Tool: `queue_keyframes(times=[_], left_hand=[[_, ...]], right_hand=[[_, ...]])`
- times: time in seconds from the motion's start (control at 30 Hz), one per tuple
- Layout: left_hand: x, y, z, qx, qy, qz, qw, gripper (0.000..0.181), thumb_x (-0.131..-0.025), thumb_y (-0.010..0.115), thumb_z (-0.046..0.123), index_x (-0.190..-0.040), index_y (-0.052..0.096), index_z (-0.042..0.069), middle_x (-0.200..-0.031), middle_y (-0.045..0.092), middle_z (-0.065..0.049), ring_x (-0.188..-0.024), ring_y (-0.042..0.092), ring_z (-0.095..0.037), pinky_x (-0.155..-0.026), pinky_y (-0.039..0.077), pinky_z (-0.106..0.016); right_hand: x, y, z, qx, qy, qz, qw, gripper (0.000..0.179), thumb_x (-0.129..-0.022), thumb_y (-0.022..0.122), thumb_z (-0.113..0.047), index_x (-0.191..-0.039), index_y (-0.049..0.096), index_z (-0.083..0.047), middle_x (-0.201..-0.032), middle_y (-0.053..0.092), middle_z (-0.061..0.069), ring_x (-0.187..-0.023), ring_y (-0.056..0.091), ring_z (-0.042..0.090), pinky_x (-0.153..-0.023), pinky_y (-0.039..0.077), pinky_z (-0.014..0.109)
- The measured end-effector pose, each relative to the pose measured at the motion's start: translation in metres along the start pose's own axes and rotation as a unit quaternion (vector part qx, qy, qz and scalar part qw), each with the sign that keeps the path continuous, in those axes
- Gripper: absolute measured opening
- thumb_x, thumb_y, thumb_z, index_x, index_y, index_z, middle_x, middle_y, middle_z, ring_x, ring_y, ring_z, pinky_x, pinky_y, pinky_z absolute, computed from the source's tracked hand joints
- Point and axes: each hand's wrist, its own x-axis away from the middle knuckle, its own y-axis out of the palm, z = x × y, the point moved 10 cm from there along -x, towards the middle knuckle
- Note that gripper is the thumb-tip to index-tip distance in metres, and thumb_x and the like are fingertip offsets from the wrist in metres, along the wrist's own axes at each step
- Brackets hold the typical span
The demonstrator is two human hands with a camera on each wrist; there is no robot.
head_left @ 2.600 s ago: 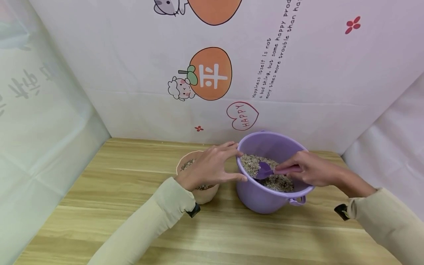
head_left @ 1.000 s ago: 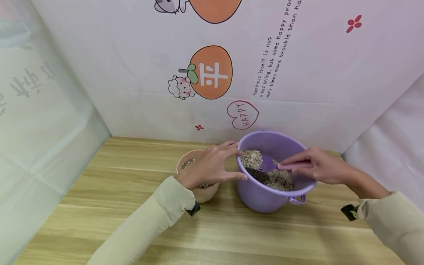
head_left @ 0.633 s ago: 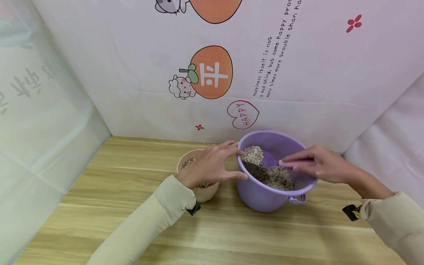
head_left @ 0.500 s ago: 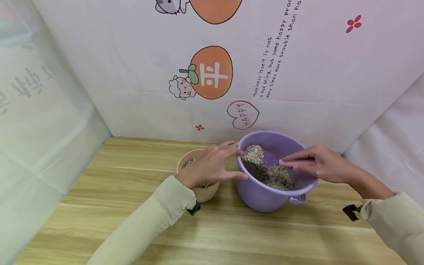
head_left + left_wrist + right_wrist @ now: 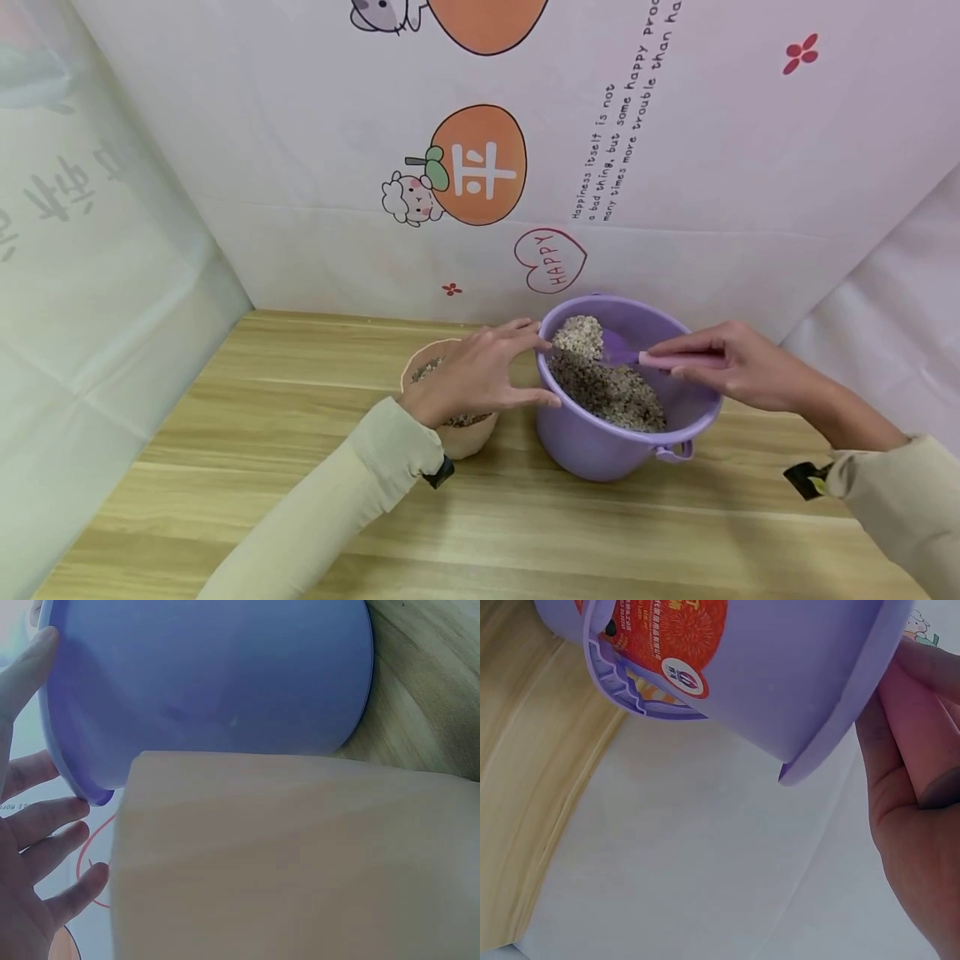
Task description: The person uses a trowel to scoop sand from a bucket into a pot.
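Observation:
My right hand (image 5: 738, 364) grips the pink handle of a small trowel (image 5: 617, 346) inside the purple bucket (image 5: 600, 450). A heap of pale, coarse grains (image 5: 579, 337) lies on its purple blade, above darker grains in the bucket. My left hand (image 5: 480, 375) rests its spread fingers and thumb at the bucket's left rim; the left wrist view shows fingertips (image 5: 75, 810) right at that rim. Below the left hand stands a peach-coloured pot (image 5: 467, 440) holding similar grains, partly hidden by hand and wrist. In the right wrist view the pink handle (image 5: 922, 727) lies between thumb and fingers.
Both containers stand on a wood-grain table (image 5: 300, 467) near a printed white backdrop (image 5: 315, 250). The bucket's folded-down handle (image 5: 649, 709) hangs on its side near a red label (image 5: 679, 634). White sheeting (image 5: 97, 275) also closes off the left and right sides.
The trowel has come up out of the grains with a heap on its blade. My right hand has moved right and slightly up. The left hand has stayed at the rim.

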Motion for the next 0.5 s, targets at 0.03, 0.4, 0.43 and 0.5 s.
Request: queue_keyframes(times=[0.03,0.4,0.43,0.5], left_hand=[[0.0002,-0.0001,0.0004,-0.002,0.001,0.001,1.0000,0.069,-0.079,0.072,0.067,-0.130,0.064,0.022,-0.150,0.048,-0.007,-0.131,0.051,-0.028,-0.107,0.042,-0.048],[0.0028,0.0003,-0.0011,-0.010,-0.003,-0.008,0.9999,0.068,-0.082,0.068,0.068,-0.133,0.061,0.025,-0.152,0.046,-0.006,-0.135,0.048,-0.025,-0.108,0.040,-0.047],[0.0029,0.0002,-0.0011,-0.011,-0.003,-0.009,0.9999,0.068,-0.082,0.067,0.068,-0.133,0.061,0.025,-0.152,0.046,-0.006,-0.136,0.047,-0.024,-0.109,0.040,-0.047],[0.0033,0.0001,-0.0008,-0.014,-0.002,-0.012,0.9998,0.067,-0.083,0.066,0.068,-0.134,0.061,0.024,-0.152,0.046,-0.005,-0.137,0.045,-0.022,-0.109,0.039,-0.046]], right_hand=[[-0.0002,-0.0004,-0.0002,-0.001,-0.002,0.000,1.0000,0.031,-0.091,0.066,0.006,-0.120,0.071,-0.003,-0.113,0.073,0.008,-0.050,0.050,0.008,-0.051,0.049,0.025],[-0.0020,-0.0042,-0.0037,-0.001,-0.013,-0.002,0.9999,0.033,-0.092,0.064,0.008,-0.122,0.070,-0.003,-0.117,0.072,0.005,-0.064,0.064,0.014,-0.062,0.054,0.025],[-0.0021,-0.0049,-0.0047,0.001,-0.014,-0.002,0.9999,0.033,-0.092,0.064,0.008,-0.122,0.069,-0.002,-0.117,0.072,0.006,-0.068,0.066,0.014,-0.063,0.055,0.024],[-0.0026,-0.0071,-0.0065,0.008,-0.014,-0.001,0.9999,0.032,-0.092,0.064,0.007,-0.122,0.070,-0.003,-0.117,0.072,0.009,-0.078,0.070,0.014,-0.066,0.056,0.024]])
